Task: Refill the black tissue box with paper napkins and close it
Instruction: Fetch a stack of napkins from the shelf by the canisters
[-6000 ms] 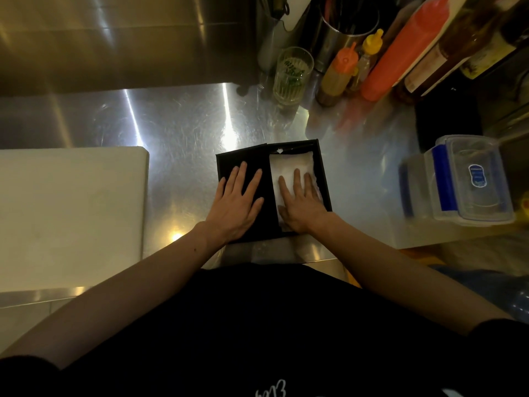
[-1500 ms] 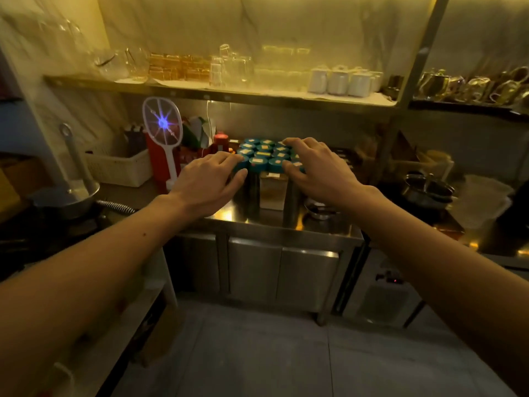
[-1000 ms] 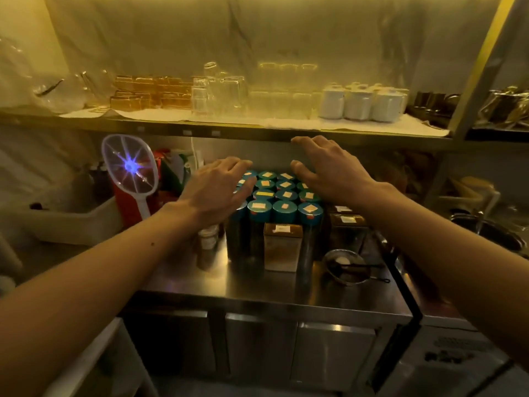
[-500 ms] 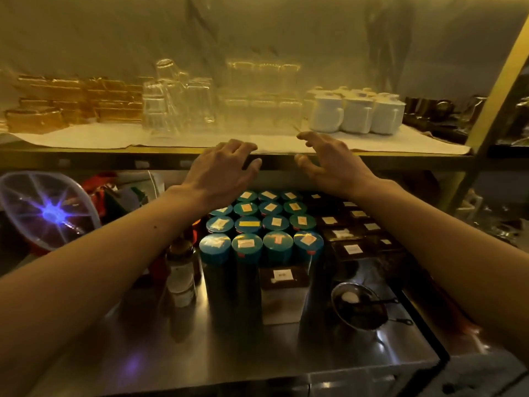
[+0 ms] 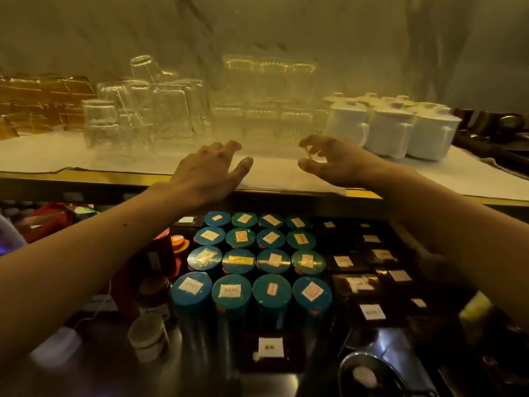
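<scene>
Left grip (image 5: 206, 170), right grip (image 5: 335, 164) both empty, fingers loose, above shelf (image 5: 86, 176) front edge, before glasses (image 5: 148, 116). Tissue box, napkins out of view. Napkins likely light, soft: pinch stack by sides.

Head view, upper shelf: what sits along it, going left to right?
Amber glass stacks → upturned clear tumblers → stacked ribbed clear glasses → white lidded cups → dark metal ware, too dim to identify.
</scene>
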Action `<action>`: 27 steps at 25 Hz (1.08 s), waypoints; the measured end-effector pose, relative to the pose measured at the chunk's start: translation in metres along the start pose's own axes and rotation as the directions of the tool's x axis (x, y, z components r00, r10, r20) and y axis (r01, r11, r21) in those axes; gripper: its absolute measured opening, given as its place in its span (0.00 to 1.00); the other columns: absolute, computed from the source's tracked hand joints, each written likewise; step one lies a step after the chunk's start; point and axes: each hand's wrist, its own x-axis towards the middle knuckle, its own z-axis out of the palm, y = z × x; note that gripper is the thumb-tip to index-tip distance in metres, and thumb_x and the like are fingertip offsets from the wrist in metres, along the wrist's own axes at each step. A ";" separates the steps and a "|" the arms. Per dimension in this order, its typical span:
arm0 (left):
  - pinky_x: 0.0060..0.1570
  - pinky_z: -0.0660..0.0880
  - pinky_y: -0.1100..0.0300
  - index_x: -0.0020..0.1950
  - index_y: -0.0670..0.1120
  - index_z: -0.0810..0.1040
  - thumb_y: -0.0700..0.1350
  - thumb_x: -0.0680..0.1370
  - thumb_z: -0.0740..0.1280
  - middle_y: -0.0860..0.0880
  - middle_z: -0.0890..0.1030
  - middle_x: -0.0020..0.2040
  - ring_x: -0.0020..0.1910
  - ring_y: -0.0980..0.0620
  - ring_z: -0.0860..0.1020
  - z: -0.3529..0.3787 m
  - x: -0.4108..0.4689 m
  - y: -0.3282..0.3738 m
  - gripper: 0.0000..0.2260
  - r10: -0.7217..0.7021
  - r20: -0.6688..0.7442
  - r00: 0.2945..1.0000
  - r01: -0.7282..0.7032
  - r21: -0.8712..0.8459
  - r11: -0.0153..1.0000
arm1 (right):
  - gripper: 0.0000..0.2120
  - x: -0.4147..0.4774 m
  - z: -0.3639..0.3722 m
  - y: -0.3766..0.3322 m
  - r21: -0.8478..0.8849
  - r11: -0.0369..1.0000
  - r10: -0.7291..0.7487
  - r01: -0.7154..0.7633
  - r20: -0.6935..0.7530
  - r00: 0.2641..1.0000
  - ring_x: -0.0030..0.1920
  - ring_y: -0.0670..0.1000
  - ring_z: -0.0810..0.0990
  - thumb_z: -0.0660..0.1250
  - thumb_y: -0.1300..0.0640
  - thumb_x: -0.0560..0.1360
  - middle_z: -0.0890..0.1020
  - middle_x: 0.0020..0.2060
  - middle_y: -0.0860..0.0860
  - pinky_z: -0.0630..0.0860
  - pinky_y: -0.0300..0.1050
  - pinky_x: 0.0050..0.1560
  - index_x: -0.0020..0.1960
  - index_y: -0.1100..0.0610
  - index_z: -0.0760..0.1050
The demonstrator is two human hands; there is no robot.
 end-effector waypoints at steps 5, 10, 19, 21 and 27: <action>0.59 0.70 0.50 0.72 0.50 0.64 0.66 0.75 0.59 0.42 0.73 0.67 0.64 0.43 0.72 -0.003 0.026 -0.006 0.31 -0.227 0.298 0.927 0.264 -0.091 0.960 | 0.22 0.040 -0.006 0.028 -0.017 0.995 0.098 -0.097 0.242 0.965 0.64 0.54 0.72 0.64 0.46 0.78 0.74 0.66 0.53 0.66 0.52 0.69 0.70 0.53 0.69; 0.63 0.69 0.49 0.71 0.50 0.67 0.58 0.69 0.73 0.44 0.72 0.67 0.63 0.44 0.72 -0.016 0.042 -0.008 0.34 -0.195 0.443 0.875 0.342 -0.280 0.897 | 0.23 0.056 -0.013 0.034 0.054 0.982 0.153 -0.182 0.344 0.926 0.64 0.52 0.70 0.67 0.47 0.77 0.71 0.68 0.51 0.64 0.50 0.68 0.69 0.53 0.71; 0.52 0.70 0.51 0.66 0.44 0.71 0.53 0.65 0.78 0.46 0.73 0.57 0.56 0.46 0.71 -0.015 0.053 -0.010 0.34 -0.212 0.484 0.849 0.404 -0.337 0.850 | 0.20 0.073 -0.009 0.034 0.105 0.950 0.234 -0.295 0.388 0.892 0.61 0.52 0.69 0.72 0.51 0.73 0.70 0.61 0.48 0.67 0.46 0.62 0.64 0.53 0.74; 0.49 0.71 0.51 0.61 0.43 0.73 0.52 0.65 0.79 0.44 0.75 0.56 0.55 0.45 0.72 -0.015 0.056 -0.010 0.30 -0.213 0.516 0.830 0.423 -0.331 0.843 | 0.20 0.075 -0.009 0.035 0.135 0.938 0.246 -0.320 0.392 0.886 0.62 0.53 0.70 0.73 0.53 0.73 0.72 0.62 0.49 0.68 0.48 0.66 0.63 0.54 0.74; 0.37 0.69 0.57 0.48 0.41 0.81 0.49 0.67 0.77 0.45 0.80 0.45 0.45 0.48 0.75 -0.017 0.056 -0.007 0.16 -0.182 0.547 0.817 0.421 -0.351 0.836 | 0.20 0.071 -0.012 0.035 0.238 0.913 0.212 -0.332 0.418 0.883 0.54 0.48 0.74 0.73 0.58 0.72 0.75 0.57 0.49 0.68 0.43 0.58 0.62 0.54 0.71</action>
